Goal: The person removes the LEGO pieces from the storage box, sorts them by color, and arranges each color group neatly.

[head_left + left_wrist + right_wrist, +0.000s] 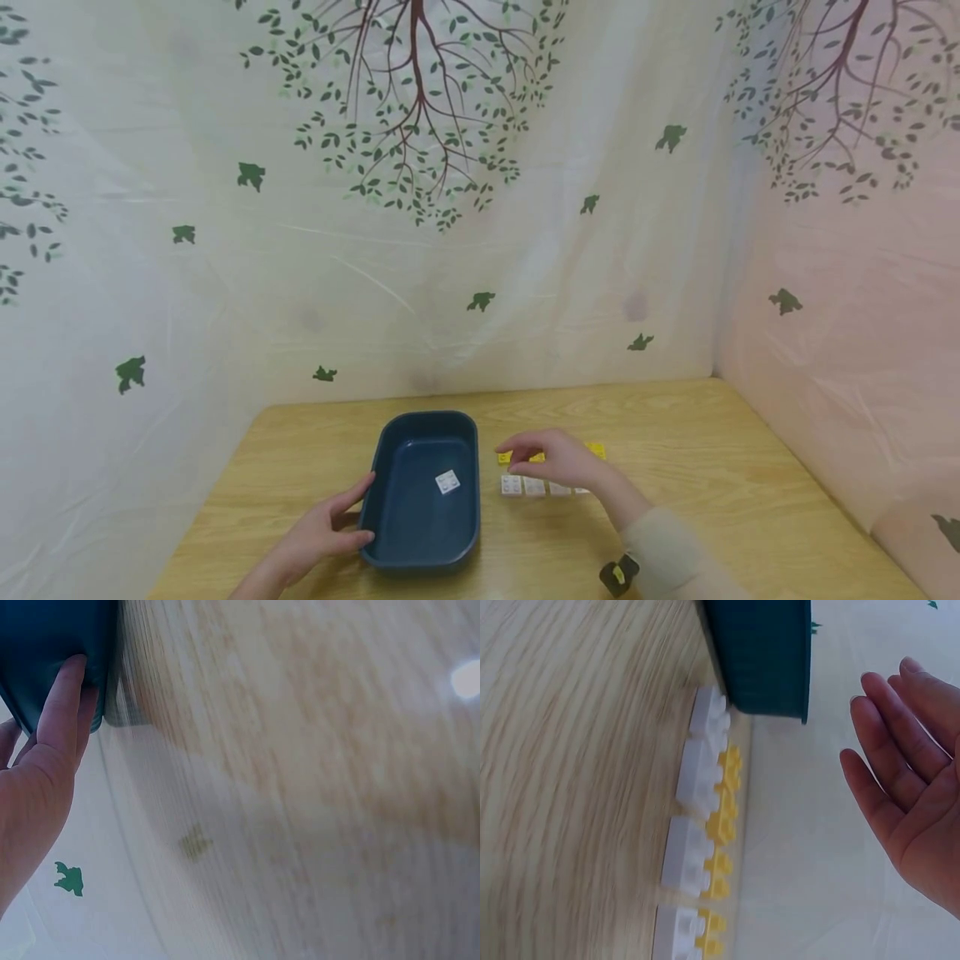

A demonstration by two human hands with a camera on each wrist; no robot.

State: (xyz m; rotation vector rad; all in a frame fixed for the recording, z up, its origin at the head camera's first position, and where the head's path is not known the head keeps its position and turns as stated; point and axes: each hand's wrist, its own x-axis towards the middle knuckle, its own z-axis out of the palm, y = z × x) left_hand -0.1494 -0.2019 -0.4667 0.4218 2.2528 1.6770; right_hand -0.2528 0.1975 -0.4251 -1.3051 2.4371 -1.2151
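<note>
A dark blue rectangular tub stands on the table, and a single white toy brick lies in it. My left hand is at the tub's left side, thumb and forefinger touching its edge. In the left wrist view, extended fingers lie against its outer wall. To the tub's right, my right hand hovers over two rows of bricks, its fingers loosely bent and the palm empty in the right wrist view. Several white bricks form the nearer row; yellow bricks line up behind, partly hidden by the hand.
The wooden table extends to both sides of the tub. Pale curtains printed with branches and leaves surround it at the back and sides. A black strap-like device sits by the right sleeve.
</note>
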